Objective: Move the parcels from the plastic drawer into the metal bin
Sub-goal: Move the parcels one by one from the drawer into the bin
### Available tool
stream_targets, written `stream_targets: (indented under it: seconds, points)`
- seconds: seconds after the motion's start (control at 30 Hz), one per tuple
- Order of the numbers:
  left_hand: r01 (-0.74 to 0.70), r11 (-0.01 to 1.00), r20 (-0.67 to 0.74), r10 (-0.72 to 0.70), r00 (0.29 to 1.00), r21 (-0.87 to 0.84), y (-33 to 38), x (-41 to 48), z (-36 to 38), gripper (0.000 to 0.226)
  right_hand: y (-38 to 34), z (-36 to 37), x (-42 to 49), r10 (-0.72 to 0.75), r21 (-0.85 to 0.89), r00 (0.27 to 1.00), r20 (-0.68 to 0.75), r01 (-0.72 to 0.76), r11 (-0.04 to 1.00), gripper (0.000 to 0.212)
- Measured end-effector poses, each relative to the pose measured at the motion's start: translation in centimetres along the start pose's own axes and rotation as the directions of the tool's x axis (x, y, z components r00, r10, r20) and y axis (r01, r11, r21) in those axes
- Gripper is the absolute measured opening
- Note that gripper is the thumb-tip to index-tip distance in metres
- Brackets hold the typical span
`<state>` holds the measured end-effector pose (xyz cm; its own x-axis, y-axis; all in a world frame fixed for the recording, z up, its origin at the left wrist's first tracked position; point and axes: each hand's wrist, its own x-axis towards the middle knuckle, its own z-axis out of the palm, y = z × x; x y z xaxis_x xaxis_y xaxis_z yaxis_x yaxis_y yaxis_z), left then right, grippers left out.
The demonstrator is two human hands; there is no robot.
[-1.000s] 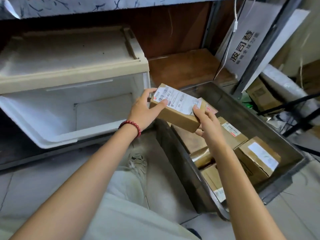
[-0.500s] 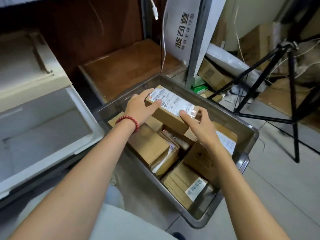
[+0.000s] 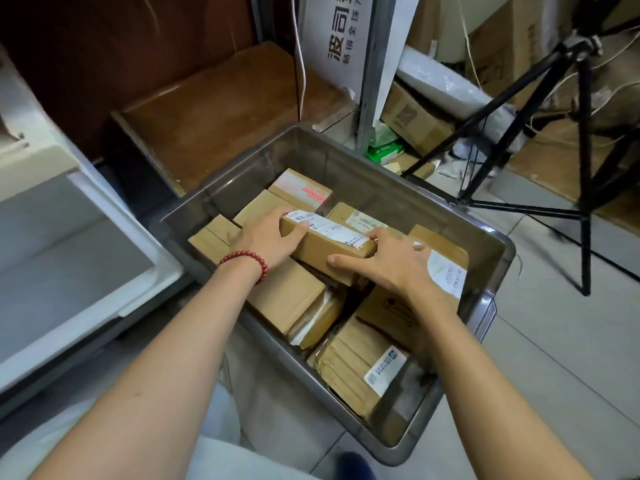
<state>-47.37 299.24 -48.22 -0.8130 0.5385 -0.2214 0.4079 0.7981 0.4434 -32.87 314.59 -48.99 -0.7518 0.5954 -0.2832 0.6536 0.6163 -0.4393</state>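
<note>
Now | left hand (image 3: pixel 266 237) grips parcel (image 3: pixel 325 244) | right hand (image 3: pixel 391 262) grips parcel | in metal bin (image 3: pixel 381 188)

Grey tiled floor (image 3: pixel 554 358), black tripod (image 3: pixel 585 168), wooden shelf (image 3: pixel 214 112)

Plastic drawer (image 3: pixel 69 244) partly beyond left edge

Matt cardboard parcels (image 3: pixel 287 296), dull metal bin (image 3: pixel 377 188)
</note>
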Motion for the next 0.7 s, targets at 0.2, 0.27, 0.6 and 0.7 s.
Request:
stream_targets:
  seconds: [0.2, 0.27, 0.6, 0.7]
  points:
    - [-0.076, 0.961, 0.046, 0.066, 0.997, 0.266, 0.9, -0.5, 0.5, 0.056, 0.3, 1.3, 0.5, 0.035, -0.128, 0.999, -0.016, -0.037, 0.991, 0.101]
    - [-0.086, 0.955, 0.084, 0.065, 0.994, 0.283, 1.0, -0.4, 0.8, 0.056, 0.4, 1.6, 0.3, 0.036, -0.187, 0.998, -0.052, -0.045, 0.981, 0.104]
    - [-0.143, 0.898, 0.192, 0.067, 0.979, 0.417, 0.4, -0.4, 1.5, 0.061, -0.4, 3.2, 0.1, -0.005, -0.287, 0.996, -0.093, -0.022, 0.958, 0.096]
    - [-0.159, 0.884, 0.180, 0.087, 0.980, 0.440, 0.4, -0.4, 1.6, 0.063, -0.5, 2.7, 0.5, 0.004, -0.336, 0.999, -0.033, -0.015, 0.942, 0.103]
